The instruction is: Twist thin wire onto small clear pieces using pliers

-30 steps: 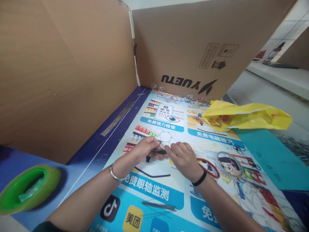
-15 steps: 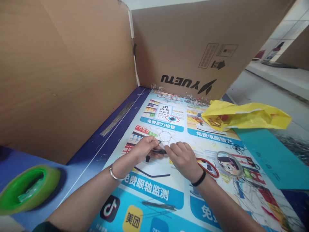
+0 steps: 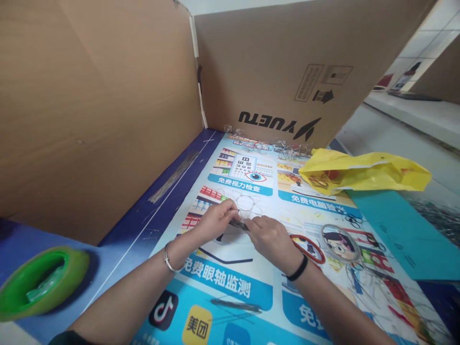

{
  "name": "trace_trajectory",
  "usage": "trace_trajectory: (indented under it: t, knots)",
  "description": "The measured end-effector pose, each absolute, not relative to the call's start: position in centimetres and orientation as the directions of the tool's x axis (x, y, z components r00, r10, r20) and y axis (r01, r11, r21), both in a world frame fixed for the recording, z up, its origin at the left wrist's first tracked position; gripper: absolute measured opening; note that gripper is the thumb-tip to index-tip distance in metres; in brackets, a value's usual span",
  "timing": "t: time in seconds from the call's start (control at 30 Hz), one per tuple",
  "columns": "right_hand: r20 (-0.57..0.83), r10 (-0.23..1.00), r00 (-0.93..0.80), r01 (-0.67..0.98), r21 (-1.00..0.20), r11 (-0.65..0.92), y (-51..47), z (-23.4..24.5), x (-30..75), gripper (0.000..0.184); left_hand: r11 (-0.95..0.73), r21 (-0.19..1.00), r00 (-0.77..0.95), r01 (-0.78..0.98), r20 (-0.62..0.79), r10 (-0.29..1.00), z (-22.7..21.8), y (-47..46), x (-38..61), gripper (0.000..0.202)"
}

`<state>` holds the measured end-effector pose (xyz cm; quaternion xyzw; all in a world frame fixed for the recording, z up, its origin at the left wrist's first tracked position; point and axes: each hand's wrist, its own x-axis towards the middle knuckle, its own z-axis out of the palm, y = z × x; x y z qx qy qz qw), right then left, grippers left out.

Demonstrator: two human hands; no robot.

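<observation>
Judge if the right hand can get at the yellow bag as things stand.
Probably yes: nothing tall stands between the right hand and the yellow bag, though that hand holds the dark strip.

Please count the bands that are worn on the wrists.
2: a silver bracelet just behind the left hand, and a black band just behind the right hand. No other shows; one under the dark sleeve would be hidden.

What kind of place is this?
Probably an indoor craft table: tall cardboard panels stand around it, a roll of tape sits at one side, and a bundle of thin strands lies on the blue surface.
</observation>
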<state>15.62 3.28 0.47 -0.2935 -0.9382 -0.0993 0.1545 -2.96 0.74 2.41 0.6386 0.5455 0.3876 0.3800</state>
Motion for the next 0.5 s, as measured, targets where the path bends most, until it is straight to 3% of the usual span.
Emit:
trace_trajectory:
  t: [0.13, 0.27, 0.5]
  knots:
    - [0.231, 0.599, -0.767, 0.622, 0.038, 0.782, 2.96, 0.9, 15.5, 0.011, -0.162, 0.806, 0.152, 0.57, 0.091, 0.984, 2.46, 0.51, -3.02, 0.016]
    - [0.148, 0.638, -0.756, 0.644, -0.007, 0.765, 2.93, 1.19, 15.53, 0.014, -0.201, 0.749, 0.195, 0.631, 0.098, 0.976, 2.19, 0.42, -3.04, 0.02]
    - [0.146, 0.629, -0.763, 0.63, -0.045, 0.775, 3.01, 1.1, 15.49, 0.014, -0.233, 0.721, 0.237, 0.653, 0.098, 0.967, 1.55, 0.4, -3.19, 0.02]
